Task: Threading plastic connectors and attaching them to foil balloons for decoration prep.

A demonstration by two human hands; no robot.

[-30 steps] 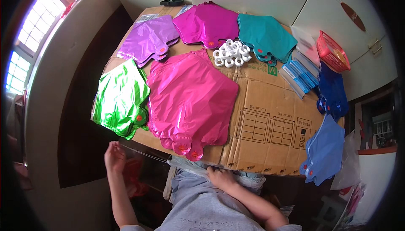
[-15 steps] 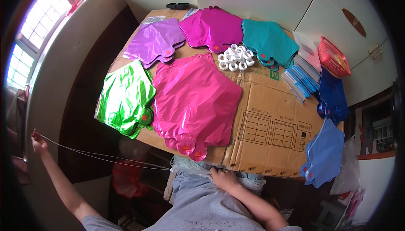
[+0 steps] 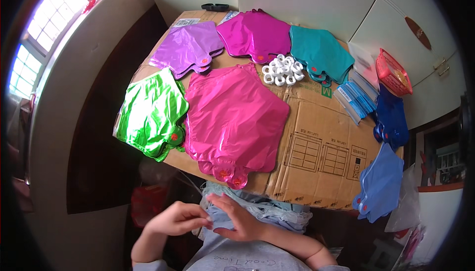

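half a second ago the left hand (image 3: 174, 219) was flung far out to the left, drawing a thin string taut across the lap; now it is back in close, fingertips meeting those of the right hand (image 3: 236, 217) just below the near edge of the flattened cardboard box (image 3: 316, 152). the string (image 3: 195, 184) shows only as a faint pale line rising from the hands toward that edge. judged from this, a length has been pulled off and the hands are now working it between them. the left hand is curled, fingers pinched together, seemingly on the string; the right is half open, fingers spread, thumb side against the left's fingertips, and whether it grips the string i cannot tell.

on the cardboard, the big pink foil balloon (image 3: 235, 120) overhangs the near edge just above the hands, the green foil balloon (image 3: 151, 112) overhangs the left edge, and the light blue foil balloons (image 3: 378, 184) hang off the right corner. a cluster of white ribbon rolls (image 3: 282, 70) sits behind the pink balloon. open room lies on the bare cardboard right of the pink balloon and in the lap below the edge.
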